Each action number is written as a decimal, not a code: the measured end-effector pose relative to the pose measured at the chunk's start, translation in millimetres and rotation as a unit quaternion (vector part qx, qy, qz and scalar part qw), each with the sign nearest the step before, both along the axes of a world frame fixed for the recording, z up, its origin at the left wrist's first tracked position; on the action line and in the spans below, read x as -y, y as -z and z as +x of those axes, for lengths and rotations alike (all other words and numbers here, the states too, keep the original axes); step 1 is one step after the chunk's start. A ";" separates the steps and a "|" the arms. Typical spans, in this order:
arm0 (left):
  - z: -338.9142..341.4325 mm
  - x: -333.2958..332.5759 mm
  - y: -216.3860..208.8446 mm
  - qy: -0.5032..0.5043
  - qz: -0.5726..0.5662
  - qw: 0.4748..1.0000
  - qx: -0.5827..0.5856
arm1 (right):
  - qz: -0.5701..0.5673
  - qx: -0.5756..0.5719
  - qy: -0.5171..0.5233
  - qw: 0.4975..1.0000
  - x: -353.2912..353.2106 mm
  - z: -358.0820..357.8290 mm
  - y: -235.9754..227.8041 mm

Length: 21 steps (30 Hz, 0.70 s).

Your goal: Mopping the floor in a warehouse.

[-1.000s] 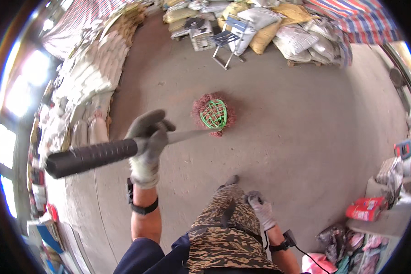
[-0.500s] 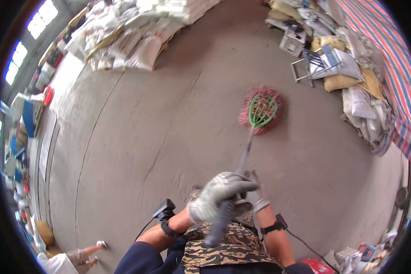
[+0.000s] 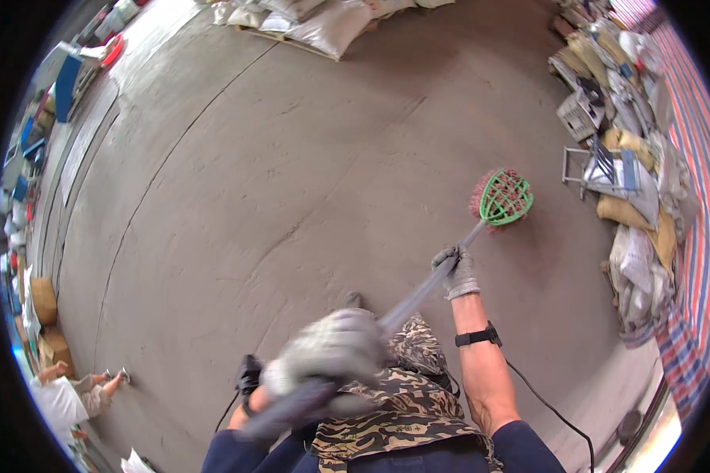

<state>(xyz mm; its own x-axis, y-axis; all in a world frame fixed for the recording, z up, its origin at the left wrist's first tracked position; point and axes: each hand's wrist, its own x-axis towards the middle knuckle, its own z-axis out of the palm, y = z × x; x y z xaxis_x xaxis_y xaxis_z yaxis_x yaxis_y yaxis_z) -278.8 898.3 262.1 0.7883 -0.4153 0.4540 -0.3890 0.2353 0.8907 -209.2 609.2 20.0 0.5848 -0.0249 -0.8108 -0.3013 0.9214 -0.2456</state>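
Note:
A mop crosses in front of me on a slant, its red stringy mop head (image 3: pixel 476 206) under a green plastic lattice (image 3: pixel 506 197) at centre right. From there the grey mop handle (image 3: pixel 418 299) runs down toward my left side. My left hand (image 3: pixel 331 355), in a pale knitted glove and smeared by motion, is closed round the handle near its dark grip end. Farther along, close to the mop head, my right hand (image 3: pixel 459 272) wraps its gloved fingers round the shaft. I cannot tell whether the strands touch the floor.
Stacked white sacks (image 3: pixel 327 27) lie on a pallet at the far side. More sacks (image 3: pixel 631 260), a crate (image 3: pixel 581 117) and a metal-framed chair (image 3: pixel 599 169) line the right, beside striped sheeting (image 3: pixel 694 236). Another person (image 3: pixel 67 398) is at lower left. The concrete floor (image 3: pixel 213 205) has long cracks.
My right hand has moved forward along the shaft, nearer the mop head. My left hand has shifted left and back with the grip end. The mop head has swung right, and the view has shifted.

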 end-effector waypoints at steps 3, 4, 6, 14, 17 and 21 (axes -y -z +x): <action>-35.1 -57.5 -26.1 -0.174 -0.113 0.978 -0.021 | 0.033 -0.011 -0.029 0.999 -47.7 24.0 -0.1; -40.7 -70.8 -27.6 -0.195 -0.123 0.973 -0.021 | 0.038 0.001 -0.044 0.998 -51.3 27.9 3.5; -65.5 -97.1 -14.2 -0.350 -0.205 0.914 0.007 | 0.061 0.009 -0.081 0.995 -75.7 40.2 13.2; -183.4 -157.2 32.2 -0.840 -0.202 0.495 -0.097 | 0.189 -0.096 -0.202 0.956 -214.4 23.3 31.9; -226.8 -169.9 64.5 -0.923 -0.107 0.337 -0.152 | 0.125 -0.110 -0.259 0.951 -236.3 15.7 26.4; -325.6 -194.5 165.3 -0.955 0.086 0.281 -0.042 | 0.145 -0.052 -0.301 0.941 -244.8 11.3 43.5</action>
<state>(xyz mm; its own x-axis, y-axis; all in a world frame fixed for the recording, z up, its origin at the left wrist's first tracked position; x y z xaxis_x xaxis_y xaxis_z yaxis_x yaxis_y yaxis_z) -604.4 1092.8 96.8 -0.3473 0.7912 0.5034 0.3640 -0.3810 0.8499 -197.9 854.0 -23.6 0.3391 0.5168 -0.7861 -0.7986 0.5998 0.0498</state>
